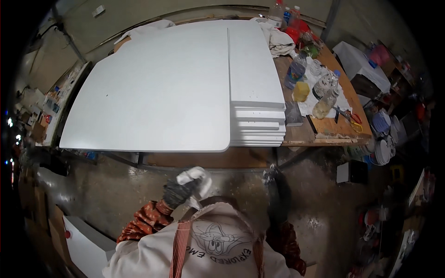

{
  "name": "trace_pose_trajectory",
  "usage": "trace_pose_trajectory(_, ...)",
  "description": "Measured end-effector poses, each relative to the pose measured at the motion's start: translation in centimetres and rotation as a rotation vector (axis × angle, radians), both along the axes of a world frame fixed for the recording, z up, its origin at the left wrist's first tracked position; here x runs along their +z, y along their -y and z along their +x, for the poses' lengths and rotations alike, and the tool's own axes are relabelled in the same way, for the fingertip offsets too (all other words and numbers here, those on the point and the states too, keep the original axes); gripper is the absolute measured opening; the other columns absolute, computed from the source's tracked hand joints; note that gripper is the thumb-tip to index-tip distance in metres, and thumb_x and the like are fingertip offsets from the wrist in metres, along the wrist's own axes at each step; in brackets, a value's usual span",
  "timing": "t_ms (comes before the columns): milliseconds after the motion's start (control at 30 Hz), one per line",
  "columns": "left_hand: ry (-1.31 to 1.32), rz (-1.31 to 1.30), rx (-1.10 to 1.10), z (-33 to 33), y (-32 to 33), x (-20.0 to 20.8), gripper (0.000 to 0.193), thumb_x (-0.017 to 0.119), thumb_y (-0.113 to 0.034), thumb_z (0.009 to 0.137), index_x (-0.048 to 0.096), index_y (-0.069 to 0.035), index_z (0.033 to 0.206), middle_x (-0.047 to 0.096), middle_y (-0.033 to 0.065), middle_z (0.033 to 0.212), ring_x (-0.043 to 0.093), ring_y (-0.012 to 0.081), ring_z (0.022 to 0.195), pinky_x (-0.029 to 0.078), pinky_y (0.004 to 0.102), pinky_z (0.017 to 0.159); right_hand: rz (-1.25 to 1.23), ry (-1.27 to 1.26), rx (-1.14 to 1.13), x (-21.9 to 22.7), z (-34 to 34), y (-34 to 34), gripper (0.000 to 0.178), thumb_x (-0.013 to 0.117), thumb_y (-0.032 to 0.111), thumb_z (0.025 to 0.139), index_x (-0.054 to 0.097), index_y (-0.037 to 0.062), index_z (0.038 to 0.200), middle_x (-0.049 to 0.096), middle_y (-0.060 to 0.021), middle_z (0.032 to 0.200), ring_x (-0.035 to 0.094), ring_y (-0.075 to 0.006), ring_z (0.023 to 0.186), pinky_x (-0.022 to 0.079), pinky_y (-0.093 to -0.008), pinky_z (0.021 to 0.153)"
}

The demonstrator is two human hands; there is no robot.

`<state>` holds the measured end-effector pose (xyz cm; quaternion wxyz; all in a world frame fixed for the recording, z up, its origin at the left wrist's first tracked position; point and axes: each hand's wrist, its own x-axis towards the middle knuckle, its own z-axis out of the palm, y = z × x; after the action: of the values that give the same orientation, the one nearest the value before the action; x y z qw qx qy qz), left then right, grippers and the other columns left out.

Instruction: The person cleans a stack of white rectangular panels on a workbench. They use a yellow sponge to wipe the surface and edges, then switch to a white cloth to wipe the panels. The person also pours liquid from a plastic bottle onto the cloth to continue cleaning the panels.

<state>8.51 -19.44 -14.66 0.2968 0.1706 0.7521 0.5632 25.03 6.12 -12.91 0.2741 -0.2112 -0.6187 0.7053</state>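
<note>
My left hand (177, 192), in a dark grey glove, is closed around a crumpled white cloth (198, 180) in front of my body, just short of the table's near edge. My right hand (275, 183) wears a dark glove with whitish marks near the fingertips. It hangs to the right, below the table edge, smeared so that its fingers do not show clearly. Across the table lies a large white panel (153, 88) with rounded corners and a small dark speck on its left part. Beside it, narrower white boards (256, 104) are stacked in stepped layers.
On the wooden table's right end (354, 99) stand several plastic bottles (295, 72), with a yellow sponge (301, 91), a dark grey block (293, 113) and red-handled scissors (350, 118). White rags (278, 41) lie behind. Buckets (383, 150) and a small box (351, 173) sit on the floor at right.
</note>
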Motion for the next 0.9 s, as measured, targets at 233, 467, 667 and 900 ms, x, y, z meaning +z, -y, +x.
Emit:
trace_pose_trajectory(233, -0.495, 0.125, 0.432, 0.0, 3.7, 7.0, 0.031, 0.064, -0.014, 0.079, 0.06, 0.003, 0.104, 0.064, 0.0111, 0.095, 0.062, 0.0192, 0.086, 0.051, 0.0314, 0.074, 0.066, -0.211, -0.054, 0.1, -2.7, -3.6, 0.032, 0.052, 0.006, 0.092, 0.051, -0.0025, 0.123, 0.057, -0.0085, 0.113, 0.055, -0.0137, 0.1, 0.046, -0.0276, 0.087)
trace_pose_trajectory(467, -1.138, 0.015, 0.565, -2.2, 11.0, 11.0, 0.031, 0.054, -0.012, 0.086, 0.055, 0.005, 0.112, 0.058, 0.0114, 0.109, 0.057, 0.02, 0.099, 0.046, 0.0288, 0.084, 0.856, 0.114, -0.288, -2.0, -8.8, -16.8, 0.043, 0.062, 0.013, 0.085, 0.05, 0.0015, 0.125, 0.055, -0.0154, 0.123, 0.056, -0.0281, 0.109, 0.046, -0.0338, 0.091)
trace_pose_trajectory(667, -1.234, -0.125, 0.733, -6.4, 3.2, 13.7, 0.026, 0.05, -0.009, 0.092, 0.057, 0.008, 0.11, 0.059, 0.0148, 0.112, 0.058, 0.0208, 0.101, 0.048, 0.0298, 0.087, 0.806, 0.315, -0.493, 0.0, -18.5, -22.6, 0.08, 0.072, 0.026, 0.074, 0.032, -0.0009, 0.137, 0.046, -0.0203, 0.133, 0.048, -0.0309, 0.12, 0.04, -0.0382, 0.098)
trace_pose_trajectory(900, -1.01, -0.284, 0.811, -9.2, 1.3, 11.2, 0.026, 0.06, -0.003, 0.087, 0.055, 0.007, 0.11, 0.062, 0.0088, 0.099, 0.06, 0.0161, 0.092, 0.051, 0.0277, 0.083, 0.645, 0.427, -0.443, -1.1, -23.4, -24.9, 0.096, 0.076, 0.025, 0.063, 0.026, 0.0019, 0.141, 0.051, -0.0241, 0.126, 0.053, -0.0345, 0.113, 0.042, -0.0404, 0.095)
